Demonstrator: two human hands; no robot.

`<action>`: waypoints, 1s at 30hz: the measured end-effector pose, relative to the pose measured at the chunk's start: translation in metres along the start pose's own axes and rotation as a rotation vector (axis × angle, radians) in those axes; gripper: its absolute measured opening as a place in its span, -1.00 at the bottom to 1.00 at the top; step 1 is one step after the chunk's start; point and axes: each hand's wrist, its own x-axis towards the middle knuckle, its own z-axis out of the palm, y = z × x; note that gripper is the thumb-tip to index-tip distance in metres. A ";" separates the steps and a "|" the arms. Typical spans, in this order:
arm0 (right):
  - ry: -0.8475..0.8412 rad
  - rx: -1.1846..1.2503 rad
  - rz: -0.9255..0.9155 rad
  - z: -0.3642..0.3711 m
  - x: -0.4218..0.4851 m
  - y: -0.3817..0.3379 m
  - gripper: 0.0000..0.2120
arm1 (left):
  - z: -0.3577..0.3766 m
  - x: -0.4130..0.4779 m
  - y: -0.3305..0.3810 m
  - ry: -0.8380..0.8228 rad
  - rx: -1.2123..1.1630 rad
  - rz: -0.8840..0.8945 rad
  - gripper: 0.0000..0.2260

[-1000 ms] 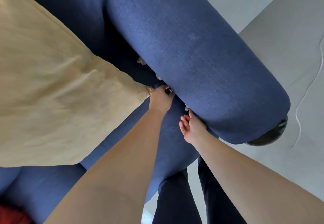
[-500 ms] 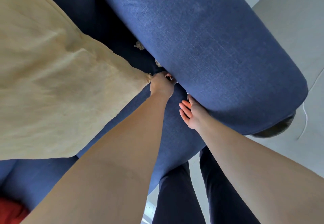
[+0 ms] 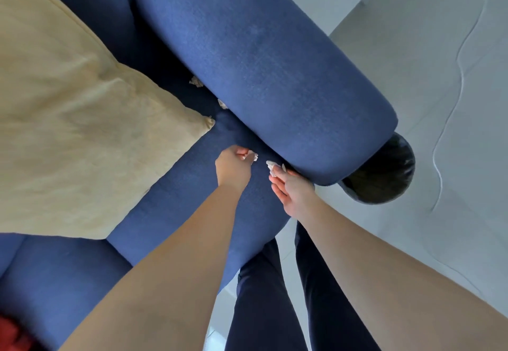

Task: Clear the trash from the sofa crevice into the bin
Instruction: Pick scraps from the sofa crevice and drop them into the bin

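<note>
My left hand [image 3: 232, 166] hovers over the blue sofa seat [image 3: 176, 202] and pinches a small crumpled white paper scrap [image 3: 253, 156]. My right hand [image 3: 292, 189] holds a second white scrap [image 3: 272, 165] in its fingertips, right by the padded armrest [image 3: 261, 70]. Two more scraps [image 3: 195, 81] [image 3: 222, 104] are wedged in the dark crevice between seat and armrest. The black-lined bin [image 3: 382, 172] stands on the floor beyond the armrest's end, partly hidden by it.
A large cream cushion [image 3: 77, 119] covers the left of the seat, its corner near the crevice. A white cable [image 3: 450, 108] snakes across the grey floor on the right. My dark-trousered legs [image 3: 275, 295] stand against the sofa front.
Both hands have drawn back from the crevice toward me, each now holding a white scrap. The view has shifted, showing more of the bin.
</note>
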 end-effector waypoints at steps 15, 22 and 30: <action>0.421 0.033 -0.205 -0.208 -0.063 -0.047 -0.76 | 0.107 -0.152 0.007 -0.200 0.030 -0.019 -0.91; 0.481 0.075 -0.276 -0.266 -0.061 -0.087 -0.89 | 0.182 -0.179 0.049 -0.263 0.074 0.026 -0.90; 0.424 0.144 -0.351 -0.298 -0.045 -0.118 -0.49 | 0.248 -0.188 0.072 -0.392 0.063 0.060 -0.61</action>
